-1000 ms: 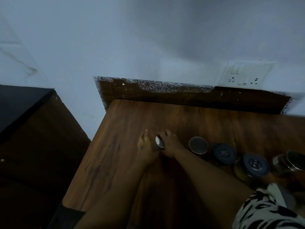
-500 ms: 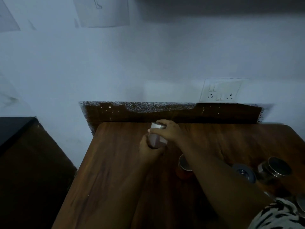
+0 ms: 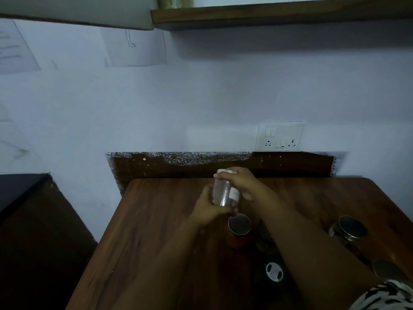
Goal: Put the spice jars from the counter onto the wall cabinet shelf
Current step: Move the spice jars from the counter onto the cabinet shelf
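While both hands, left hand point(image 3: 206, 212) and right hand point(image 3: 240, 182), gripped the clear jar point(image 3: 224, 192) above the counter point(image 3: 156, 220), lift to shelf point(image 3: 279, 16) was pending.

Single view, head-worn, wide-angle. Looks forward and down over the counter point(image 3: 156, 220) from the near edge, facing the wall point(image 3: 201, 104). Both forearms enter from the bottom, close to the lens. Shelf point(image 3: 279, 16) underside sits at the top edge. No second view.

You see a switch panel point(image 3: 280, 137) on the wall point(image 3: 201, 97), papers point(image 3: 136, 48) taped upper left, a dark surface point(image 3: 17, 189) at left.
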Available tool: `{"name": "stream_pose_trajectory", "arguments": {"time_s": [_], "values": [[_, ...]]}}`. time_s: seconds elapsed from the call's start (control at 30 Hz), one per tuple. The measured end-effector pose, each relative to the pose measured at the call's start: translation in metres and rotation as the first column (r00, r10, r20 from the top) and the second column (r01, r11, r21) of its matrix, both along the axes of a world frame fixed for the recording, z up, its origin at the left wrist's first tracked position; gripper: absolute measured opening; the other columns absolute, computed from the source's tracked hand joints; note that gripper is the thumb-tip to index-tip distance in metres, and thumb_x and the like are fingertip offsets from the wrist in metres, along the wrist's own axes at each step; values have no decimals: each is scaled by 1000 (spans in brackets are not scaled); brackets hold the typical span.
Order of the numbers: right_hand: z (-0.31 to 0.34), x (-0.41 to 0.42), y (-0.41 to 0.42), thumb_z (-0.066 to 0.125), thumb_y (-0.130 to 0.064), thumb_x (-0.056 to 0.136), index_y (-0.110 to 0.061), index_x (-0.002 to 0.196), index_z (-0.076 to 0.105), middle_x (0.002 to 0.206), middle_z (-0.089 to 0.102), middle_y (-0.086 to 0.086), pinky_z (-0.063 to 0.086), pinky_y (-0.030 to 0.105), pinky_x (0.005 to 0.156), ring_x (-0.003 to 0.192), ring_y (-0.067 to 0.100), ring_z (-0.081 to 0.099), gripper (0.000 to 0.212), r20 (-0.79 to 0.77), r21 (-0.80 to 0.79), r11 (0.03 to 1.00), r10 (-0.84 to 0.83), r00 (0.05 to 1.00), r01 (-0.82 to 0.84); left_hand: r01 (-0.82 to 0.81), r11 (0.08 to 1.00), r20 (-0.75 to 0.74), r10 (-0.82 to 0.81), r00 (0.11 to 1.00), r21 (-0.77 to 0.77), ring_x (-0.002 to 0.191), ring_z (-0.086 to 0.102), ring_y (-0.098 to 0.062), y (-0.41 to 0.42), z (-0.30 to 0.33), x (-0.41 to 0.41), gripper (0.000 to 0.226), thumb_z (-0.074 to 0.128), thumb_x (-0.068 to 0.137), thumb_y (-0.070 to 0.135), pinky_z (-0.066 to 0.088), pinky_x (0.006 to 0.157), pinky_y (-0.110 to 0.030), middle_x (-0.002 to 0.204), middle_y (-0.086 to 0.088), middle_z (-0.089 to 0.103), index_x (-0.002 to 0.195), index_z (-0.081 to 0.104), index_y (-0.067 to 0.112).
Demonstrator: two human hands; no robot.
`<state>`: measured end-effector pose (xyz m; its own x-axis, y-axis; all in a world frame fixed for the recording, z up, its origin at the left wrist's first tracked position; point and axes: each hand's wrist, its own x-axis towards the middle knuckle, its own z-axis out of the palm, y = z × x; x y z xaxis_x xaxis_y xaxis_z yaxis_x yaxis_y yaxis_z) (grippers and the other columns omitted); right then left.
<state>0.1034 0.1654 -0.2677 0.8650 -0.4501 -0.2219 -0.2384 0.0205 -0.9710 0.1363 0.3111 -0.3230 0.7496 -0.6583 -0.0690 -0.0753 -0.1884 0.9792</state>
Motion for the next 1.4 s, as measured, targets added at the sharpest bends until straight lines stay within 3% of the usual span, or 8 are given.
{"name": "stream_pose_trajectory", "arguments": {"time_s": [0.1, 0.2, 0.27, 0.4, 0.63, 0.83, 1.13, 1.4], "values": [[13, -16, -10, 80, -16, 75, -6, 109, 69, 97, 71, 13, 54, 28, 66, 81, 23, 68, 37, 26, 69, 994, 85, 996, -87, 127, 974, -318, -183, 930, -189, 98, 68, -27, 3, 16, -14, 72, 80, 73, 2, 58, 79, -35, 117, -14, 63, 133, 41, 15], [18, -28, -10, 85, -18, 70, -4, 108, 70, 101, 73, 15, 55, 29, 65, 82, 24, 70, 43, 42, 31, 998, 51, 998, -52, 61, 990, -174, -84, 981, -131, 108, 64, -23, -6, 21, -36, 93, 91, 59, 20, 58, 87, -42, 124, -9, 58, 132, 34, 23], [22, -40, -10, 84, -22, 72, -6, 109, 71, 103, 73, 14, 55, 29, 67, 86, 23, 69, 43, 64, 34, 996, 78, 995, -80, 39, 988, -156, -63, 986, -152, 107, 65, -26, -6, 23, -49, 86, 91, 59, 16, 58, 85, -43, 123, -11, 58, 126, 37, 21], [31, -71, -20, 73, -32, 80, -6, 124, 62, 109, 69, 11, 53, 41, 87, 102, 26, 64, 52, 198, 184, 946, 232, 952, -269, 79, 928, -337, -210, 918, -363, 104, 65, -29, 7, 41, -65, 83, 82, 62, 12, 57, 75, -38, 125, -12, 58, 133, 40, 22], [43, -110, -20, 90, -41, 57, -5, 117, 64, 102, 69, 14, 56, 41, 83, 96, 26, 66, 75, 423, 351, 837, 258, 869, -420, 203, 827, -280, -393, 876, -523, 122, 52, -35, 13, 57, -103, 88, 73, 69, 5, 43, 102, -53, 133, -13, 52, 145, 35, 28], [45, -130, -11, 90, -34, 58, -4, 114, 68, 105, 70, 15, 56, 45, 83, 96, 27, 68, 67, 481, 374, 774, 310, 820, -511, 230, 763, -246, -453, 857, -603, 122, 51, -30, 24, 55, -127, 93, 66, 69, -6, 48, 98, -40, 136, -10, 53, 148, 33, 28], [43, -148, -11, 92, -31, 55, -2, 112, 68, 103, 71, 16, 58, 42, 78, 93, 27, 70, 68, 507, 417, 747, 281, 815, -518, 209, 799, -264, -414, 871, -563, 114, 55, -29, 26, 55, -145, 86, 69, 65, 1, 45, 97, -45, 127, -11, 57, 144, 39, 20], [56, -145, -27, 86, -30, 69, -8, 144, 39, 132, 56, 19, 36, 67, 101, 117, 35, 57, 91, 555, 426, 774, 186, 811, -469, 73, 878, -186, -181, 966, -474, 113, 57, -28, 22, 76, -137, 63, 69, 70, 4, 41, 106, -45, 119, -10, 61, 130, 51, 17]]}}
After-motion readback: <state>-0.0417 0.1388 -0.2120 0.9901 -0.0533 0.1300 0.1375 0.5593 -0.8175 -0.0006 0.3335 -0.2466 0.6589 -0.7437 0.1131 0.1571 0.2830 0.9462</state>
